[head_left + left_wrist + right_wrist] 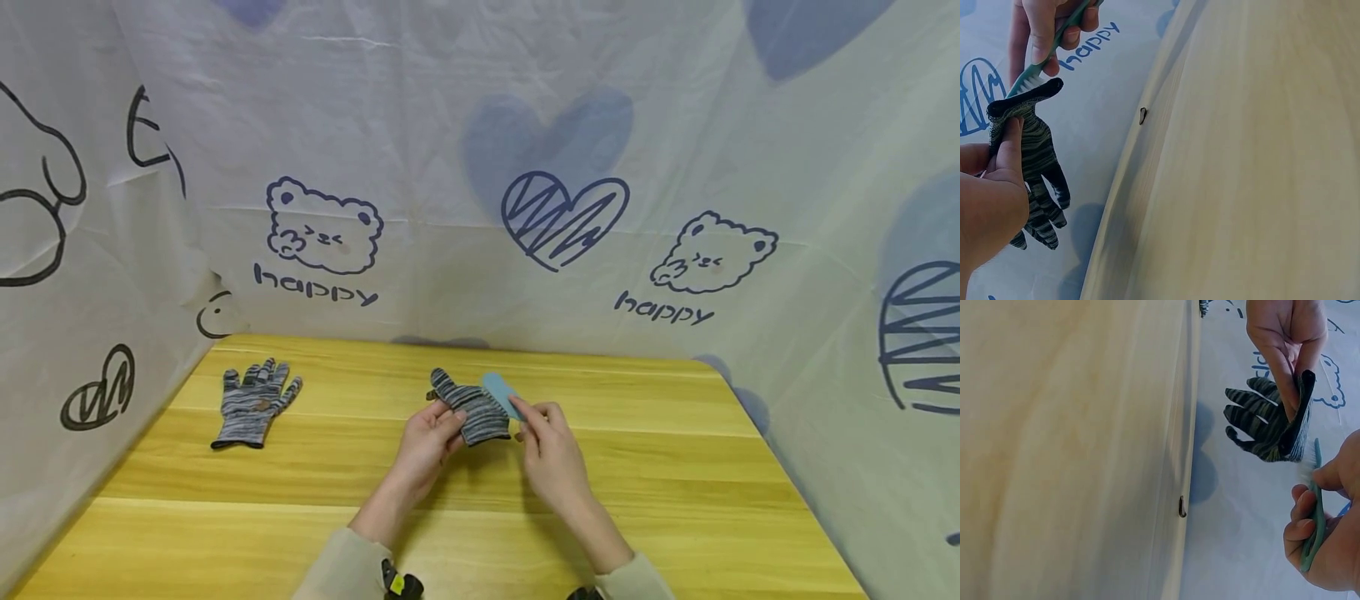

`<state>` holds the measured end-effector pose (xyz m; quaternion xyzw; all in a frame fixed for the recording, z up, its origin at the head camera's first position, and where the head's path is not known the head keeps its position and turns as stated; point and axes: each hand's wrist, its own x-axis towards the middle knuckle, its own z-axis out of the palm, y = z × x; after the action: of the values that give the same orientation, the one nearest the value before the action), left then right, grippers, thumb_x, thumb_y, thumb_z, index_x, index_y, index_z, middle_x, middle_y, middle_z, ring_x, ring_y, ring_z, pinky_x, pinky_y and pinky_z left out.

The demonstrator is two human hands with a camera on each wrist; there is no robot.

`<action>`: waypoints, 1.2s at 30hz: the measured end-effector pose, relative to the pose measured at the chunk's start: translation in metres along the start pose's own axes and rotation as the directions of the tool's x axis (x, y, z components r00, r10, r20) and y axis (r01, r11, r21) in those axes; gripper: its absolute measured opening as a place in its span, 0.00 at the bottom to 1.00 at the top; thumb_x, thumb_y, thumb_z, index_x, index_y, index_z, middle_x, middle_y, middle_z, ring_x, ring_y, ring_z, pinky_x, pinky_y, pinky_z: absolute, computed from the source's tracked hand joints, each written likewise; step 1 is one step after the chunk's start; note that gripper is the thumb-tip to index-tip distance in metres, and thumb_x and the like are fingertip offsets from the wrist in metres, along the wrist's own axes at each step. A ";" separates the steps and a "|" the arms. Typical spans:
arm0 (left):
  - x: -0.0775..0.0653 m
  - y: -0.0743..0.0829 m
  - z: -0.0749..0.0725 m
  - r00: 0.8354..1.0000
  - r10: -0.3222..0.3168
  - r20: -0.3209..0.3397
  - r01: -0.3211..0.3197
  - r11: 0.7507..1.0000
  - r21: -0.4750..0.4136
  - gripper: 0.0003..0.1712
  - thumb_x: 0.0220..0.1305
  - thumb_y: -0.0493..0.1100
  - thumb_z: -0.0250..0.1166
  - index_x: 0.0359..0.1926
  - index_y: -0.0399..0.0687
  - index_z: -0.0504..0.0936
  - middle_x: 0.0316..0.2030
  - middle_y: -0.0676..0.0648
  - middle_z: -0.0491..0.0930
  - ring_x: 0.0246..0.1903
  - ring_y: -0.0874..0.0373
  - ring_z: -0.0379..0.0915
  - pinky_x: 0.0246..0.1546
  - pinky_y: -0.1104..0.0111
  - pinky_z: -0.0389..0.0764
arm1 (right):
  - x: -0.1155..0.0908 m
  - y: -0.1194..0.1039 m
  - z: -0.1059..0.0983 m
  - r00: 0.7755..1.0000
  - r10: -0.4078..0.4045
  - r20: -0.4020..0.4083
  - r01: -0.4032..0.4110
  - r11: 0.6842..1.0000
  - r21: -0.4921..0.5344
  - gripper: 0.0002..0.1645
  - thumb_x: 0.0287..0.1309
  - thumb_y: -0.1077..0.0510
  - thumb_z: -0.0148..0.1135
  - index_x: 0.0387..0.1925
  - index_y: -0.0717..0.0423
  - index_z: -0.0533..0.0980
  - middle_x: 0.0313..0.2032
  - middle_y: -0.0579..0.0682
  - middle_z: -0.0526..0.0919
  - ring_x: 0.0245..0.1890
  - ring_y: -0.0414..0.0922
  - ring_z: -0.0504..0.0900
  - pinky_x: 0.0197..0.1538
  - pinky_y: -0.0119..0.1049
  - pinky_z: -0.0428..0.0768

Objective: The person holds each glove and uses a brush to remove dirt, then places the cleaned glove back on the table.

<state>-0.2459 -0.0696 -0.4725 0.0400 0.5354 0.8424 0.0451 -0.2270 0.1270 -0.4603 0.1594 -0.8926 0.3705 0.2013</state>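
My left hand [427, 442] pinches a grey-and-black striped knit glove [483, 414] near its dark cuff, holding it up over the table. In the left wrist view the glove's fingers [1041, 219] hang downward. My right hand [553, 454] grips a teal brush [1318, 522] by its handle. White bristles [1032, 83] face the glove and lie right at its cuff edge. From the head view, the light blue back of the brush head [498, 392] shows beside the glove's right side.
A second striped glove [255, 404] lies flat on the left of the wooden table [337, 500], fingers pointing to the back, with a brownish mark on its palm. A white printed cloth [442, 275] hangs behind the table and along both sides.
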 end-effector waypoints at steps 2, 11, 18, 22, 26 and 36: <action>0.000 0.000 0.000 1.000 0.003 -0.004 -0.003 1.000 -0.008 0.24 0.77 0.27 0.52 0.71 0.23 0.67 0.60 0.30 0.79 0.49 0.61 0.82 0.51 0.70 0.85 | 0.000 0.002 0.000 1.000 0.013 0.000 -0.013 1.000 -0.005 0.27 0.72 0.69 0.57 0.68 0.51 0.78 0.48 0.56 0.78 0.37 0.47 0.85 0.31 0.31 0.76; -0.001 0.001 0.000 1.000 0.012 0.002 -0.012 1.000 -0.016 0.25 0.77 0.27 0.52 0.71 0.23 0.66 0.56 0.34 0.82 0.49 0.61 0.83 0.51 0.70 0.85 | 0.003 0.008 -0.004 0.998 0.058 0.007 -0.058 0.998 -0.037 0.26 0.73 0.68 0.57 0.69 0.52 0.77 0.50 0.58 0.79 0.32 0.42 0.76 0.29 0.31 0.74; -0.001 0.003 0.001 1.000 0.012 -0.008 -0.012 0.999 -0.030 0.21 0.77 0.27 0.53 0.67 0.21 0.68 0.43 0.48 0.85 0.44 0.63 0.82 0.47 0.72 0.85 | 0.005 0.011 -0.012 0.992 0.118 -0.042 -0.117 0.993 0.012 0.28 0.72 0.67 0.58 0.71 0.52 0.74 0.53 0.62 0.81 0.47 0.56 0.82 0.47 0.52 0.84; -0.003 0.005 0.003 1.000 0.003 -0.013 -0.003 1.000 0.007 0.21 0.77 0.28 0.53 0.66 0.22 0.69 0.43 0.47 0.84 0.44 0.63 0.82 0.47 0.71 0.85 | 0.006 0.006 -0.014 0.994 0.097 -0.046 -0.093 0.992 0.083 0.30 0.72 0.64 0.61 0.72 0.47 0.73 0.57 0.62 0.80 0.44 0.54 0.80 0.45 0.47 0.82; -0.004 0.005 0.005 1.000 -0.009 -0.021 0.009 0.999 0.033 0.20 0.78 0.29 0.52 0.65 0.24 0.71 0.43 0.47 0.84 0.43 0.63 0.81 0.45 0.73 0.85 | 0.004 -0.002 -0.014 0.998 0.057 -0.014 -0.055 0.989 0.136 0.27 0.70 0.63 0.64 0.68 0.46 0.76 0.57 0.59 0.77 0.36 0.48 0.72 0.39 0.36 0.74; -0.007 0.004 0.012 0.999 -0.014 0.029 0.012 0.998 0.061 0.25 0.81 0.31 0.48 0.73 0.25 0.64 0.67 0.26 0.72 0.62 0.48 0.77 0.60 0.65 0.81 | -0.002 -0.015 -0.003 1.000 -0.007 0.026 0.004 0.993 0.121 0.18 0.68 0.59 0.69 0.59 0.50 0.82 0.56 0.58 0.75 0.39 0.52 0.75 0.41 0.41 0.78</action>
<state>-0.2376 -0.0619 -0.4640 0.0504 0.5605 0.8246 0.0572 -0.2177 0.1200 -0.4505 0.1786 -0.8707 0.4213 0.1804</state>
